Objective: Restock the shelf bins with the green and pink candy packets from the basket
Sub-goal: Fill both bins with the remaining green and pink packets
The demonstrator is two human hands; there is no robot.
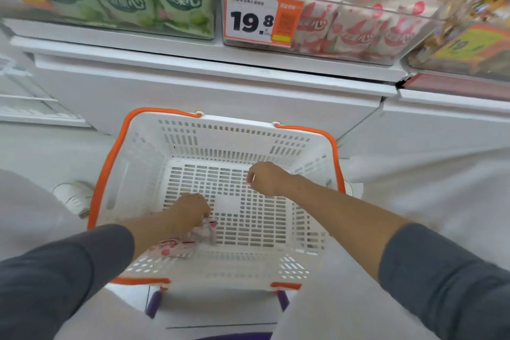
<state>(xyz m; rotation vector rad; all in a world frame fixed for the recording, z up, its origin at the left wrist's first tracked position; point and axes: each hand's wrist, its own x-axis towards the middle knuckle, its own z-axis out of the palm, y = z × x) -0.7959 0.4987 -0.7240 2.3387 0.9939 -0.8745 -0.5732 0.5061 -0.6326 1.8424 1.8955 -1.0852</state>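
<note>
Our left hand [190, 211] pinches the last pink packet [176, 246] by its top edge; light, crinkly, slippery. Right hand [265, 178] loosely curled, empty.

Both bare forearms reach forward and down, dark grey sleeves pushed up past the wrists. The left hand [190, 211] points knuckles-up, its fingers [205, 215] curled and pinched closed. The right hand [266, 178] hangs loosely curled, fingers bent inward, gripping nothing.
</note>
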